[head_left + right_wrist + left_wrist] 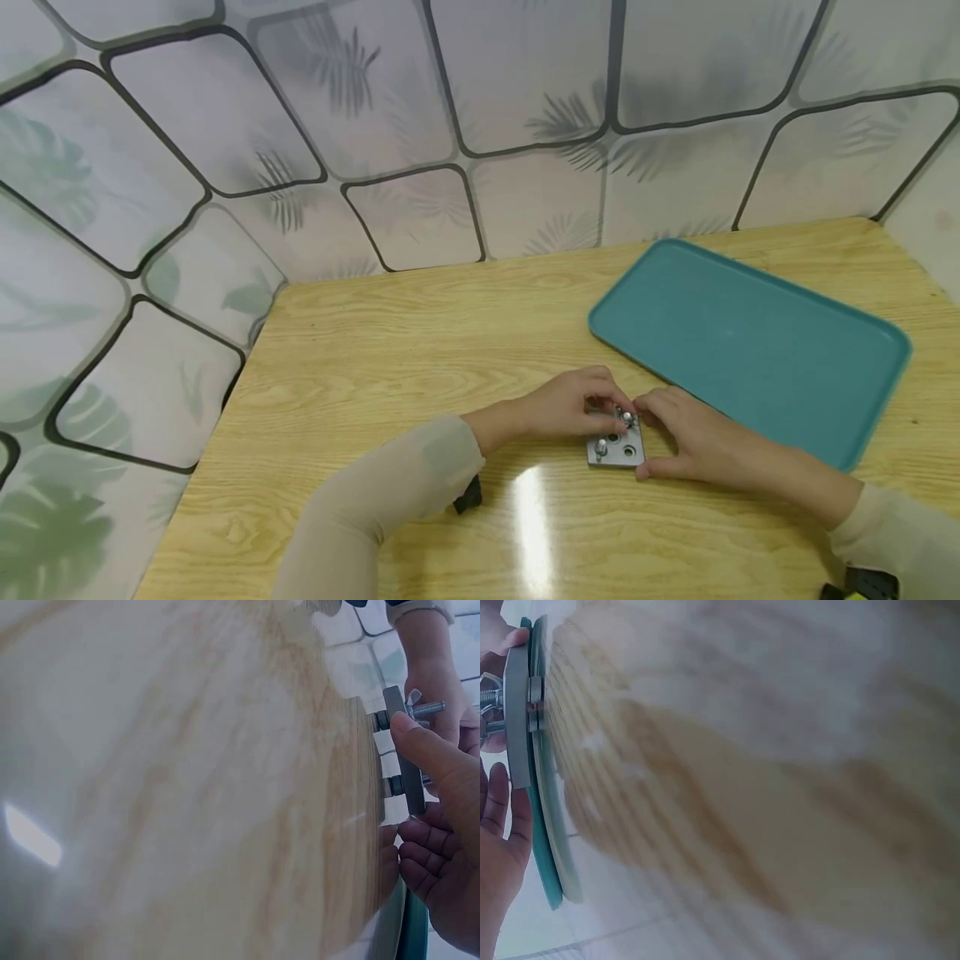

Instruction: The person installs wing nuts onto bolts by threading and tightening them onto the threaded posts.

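A small grey metal plate point(618, 457) lies near the middle of the table, with bolts standing up through it and holes between them. One bolt point(602, 448) carries a wing nut, clearer in the right wrist view as a winged piece point(414, 697) on a threaded shank. My left hand point(570, 406) reaches over the plate, thumb and fingers pinching the wing nut at its far right corner. With thumb and fingers at opposite edges, my right hand point(697, 442) grips the metal plate point(406, 750). Bolt heads point(391, 786) beneath hold the plate off the tabletop.
A teal tray point(750, 333) lies behind my right hand, towards the table's right side. The wooden table point(390, 350) meets a patterned wall at the back. Small dark objects show beside my left forearm and at my right sleeve.
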Available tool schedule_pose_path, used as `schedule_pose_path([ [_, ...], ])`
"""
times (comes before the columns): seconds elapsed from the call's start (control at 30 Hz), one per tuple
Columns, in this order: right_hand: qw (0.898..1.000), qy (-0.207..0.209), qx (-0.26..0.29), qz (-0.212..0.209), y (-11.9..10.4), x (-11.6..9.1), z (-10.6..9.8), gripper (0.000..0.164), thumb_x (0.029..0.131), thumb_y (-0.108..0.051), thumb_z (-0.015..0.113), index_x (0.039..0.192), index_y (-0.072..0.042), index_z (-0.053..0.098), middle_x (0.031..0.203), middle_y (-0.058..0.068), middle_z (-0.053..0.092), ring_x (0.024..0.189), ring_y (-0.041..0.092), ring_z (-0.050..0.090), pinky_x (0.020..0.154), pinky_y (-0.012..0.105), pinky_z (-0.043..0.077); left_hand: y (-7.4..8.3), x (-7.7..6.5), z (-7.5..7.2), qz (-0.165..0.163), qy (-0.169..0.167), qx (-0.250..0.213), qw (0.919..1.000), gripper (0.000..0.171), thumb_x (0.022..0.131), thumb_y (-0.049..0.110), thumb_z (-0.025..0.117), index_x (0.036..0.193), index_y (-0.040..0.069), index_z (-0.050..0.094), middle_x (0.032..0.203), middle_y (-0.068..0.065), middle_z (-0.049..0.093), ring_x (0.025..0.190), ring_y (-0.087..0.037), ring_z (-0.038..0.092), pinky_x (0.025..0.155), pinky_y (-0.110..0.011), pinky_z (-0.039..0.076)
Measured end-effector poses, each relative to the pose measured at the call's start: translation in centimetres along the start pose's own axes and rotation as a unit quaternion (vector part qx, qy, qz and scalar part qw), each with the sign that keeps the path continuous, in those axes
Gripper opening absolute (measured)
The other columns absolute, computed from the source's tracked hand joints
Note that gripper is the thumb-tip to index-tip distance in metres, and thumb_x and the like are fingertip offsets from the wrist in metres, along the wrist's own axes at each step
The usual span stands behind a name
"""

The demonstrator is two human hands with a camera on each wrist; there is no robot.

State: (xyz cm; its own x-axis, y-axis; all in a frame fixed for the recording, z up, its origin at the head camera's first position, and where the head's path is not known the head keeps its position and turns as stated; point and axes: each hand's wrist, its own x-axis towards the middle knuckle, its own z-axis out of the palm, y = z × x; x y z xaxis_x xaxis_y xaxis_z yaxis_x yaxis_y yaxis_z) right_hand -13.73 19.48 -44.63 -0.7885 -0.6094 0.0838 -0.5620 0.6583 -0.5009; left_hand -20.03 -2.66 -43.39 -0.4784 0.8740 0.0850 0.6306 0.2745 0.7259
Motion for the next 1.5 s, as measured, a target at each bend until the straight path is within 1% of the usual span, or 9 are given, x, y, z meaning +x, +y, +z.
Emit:
schedule_pose_path([
  [0.17,1.0,0.005,0.001,0.002,0.05,0.06,0.06,0.07,0.075,-0.057,0.07,0.118,-0.004,0.055,0.109,-0.001,0.056,0.101,0.015,0.052,0.082,0.037,0.048,-0.09,-0.01,-0.13,0.013,0.003,0.003,0.9999,0.018,0.092,0.009,0.061,0.108,0.006,0.069,0.097,-0.003,0.057,0.088,-0.003,0.05,0.083,-0.01,0.044],
  [0.3,1.0,-0.002,0.006,0.004,0.05,0.03,-0.01,0.07,0.076,-0.057,0.07,0.119,-0.005,0.054,0.11,-0.001,0.056,0.102,0.017,0.052,0.082,0.037,0.048,-0.12,-0.04,-0.19,0.006,0.002,0.004,1.0,0.021,0.094,0.01,0.059,0.112,0.007,0.069,0.099,-0.003,0.057,0.089,-0.005,0.049,0.081,-0.012,0.043],
  [0.4,1.0,-0.006,0.011,0.004,0.02,0.01,-0.05,0.07,0.076,-0.058,0.069,0.119,-0.006,0.054,0.112,0.0,0.056,0.102,0.016,0.052,0.083,0.037,0.048,-0.06,-0.05,-0.17,-0.018,0.017,-0.001,0.9997,0.021,0.093,0.013,0.061,0.112,0.006,0.066,0.099,-0.003,0.058,0.089,-0.004,0.05,0.081,-0.012,0.043],
  [0.57,1.0,-0.005,0.012,-0.001,-0.04,0.03,-0.07,0.068,0.076,-0.058,0.069,0.118,-0.007,0.053,0.112,0.001,0.056,0.1,0.013,0.051,0.083,0.035,0.048,0.0,-0.09,-0.15,-0.061,0.047,-0.019,0.9969,0.014,0.091,0.02,0.064,0.101,0.01,0.065,0.095,0.001,0.058,0.086,0.0,0.05,0.078,-0.011,0.043],
  [0.7,1.0,-0.008,0.014,0.0,-0.09,0.02,-0.11,0.068,0.076,-0.058,0.069,0.119,-0.006,0.053,0.112,0.0,0.056,0.101,0.014,0.051,0.083,0.036,0.047,-0.04,-0.13,-0.18,-0.041,0.025,-0.025,0.9985,0.016,0.089,0.019,0.067,0.102,0.01,0.069,0.096,0.001,0.059,0.087,-0.003,0.05,0.079,-0.013,0.044],
  [0.9,1.0,-0.012,0.009,0.006,-0.11,0.06,-0.12,0.069,0.077,-0.058,0.069,0.119,-0.005,0.054,0.111,-0.001,0.056,0.102,0.017,0.052,0.083,0.038,0.047,-0.05,-0.09,-0.11,-0.018,-0.016,0.002,0.9997,0.028,0.085,0.02,0.072,0.111,0.012,0.068,0.101,0.001,0.055,0.09,-0.004,0.049,0.081,-0.01,0.042],
  [1.13,1.0,-0.003,0.012,0.003,-0.1,0.09,-0.04,0.069,0.076,-0.057,0.07,0.118,-0.005,0.054,0.11,0.0,0.057,0.101,0.016,0.052,0.082,0.037,0.048,-0.15,-0.12,-0.15,0.0,-0.003,-0.002,1.0,0.019,0.091,0.008,0.062,0.109,0.005,0.068,0.099,-0.005,0.057,0.091,-0.007,0.051,0.084,-0.011,0.044],
  [1.37,1.0,-0.002,0.016,0.003,0.04,0.12,0.09,0.068,0.075,-0.056,0.071,0.118,-0.006,0.054,0.112,0.001,0.056,0.098,0.011,0.05,0.082,0.034,0.047,-0.33,-0.07,-0.2,-0.064,0.034,-0.013,0.9973,0.01,0.09,0.017,0.066,0.097,0.009,0.063,0.094,0.0,0.057,0.086,0.0,0.051,0.077,-0.011,0.045],
  [1.5,1.0,-0.003,0.017,0.004,0.05,0.12,0.04,0.068,0.075,-0.057,0.071,0.118,-0.006,0.054,0.11,-0.001,0.056,0.097,0.01,0.049,0.081,0.033,0.047,-0.47,-0.08,-0.34,-0.067,0.036,-0.008,0.9971,0.009,0.091,0.02,0.065,0.094,0.012,0.066,0.092,0.003,0.056,0.083,-0.002,0.049,0.074,-0.012,0.043],
])
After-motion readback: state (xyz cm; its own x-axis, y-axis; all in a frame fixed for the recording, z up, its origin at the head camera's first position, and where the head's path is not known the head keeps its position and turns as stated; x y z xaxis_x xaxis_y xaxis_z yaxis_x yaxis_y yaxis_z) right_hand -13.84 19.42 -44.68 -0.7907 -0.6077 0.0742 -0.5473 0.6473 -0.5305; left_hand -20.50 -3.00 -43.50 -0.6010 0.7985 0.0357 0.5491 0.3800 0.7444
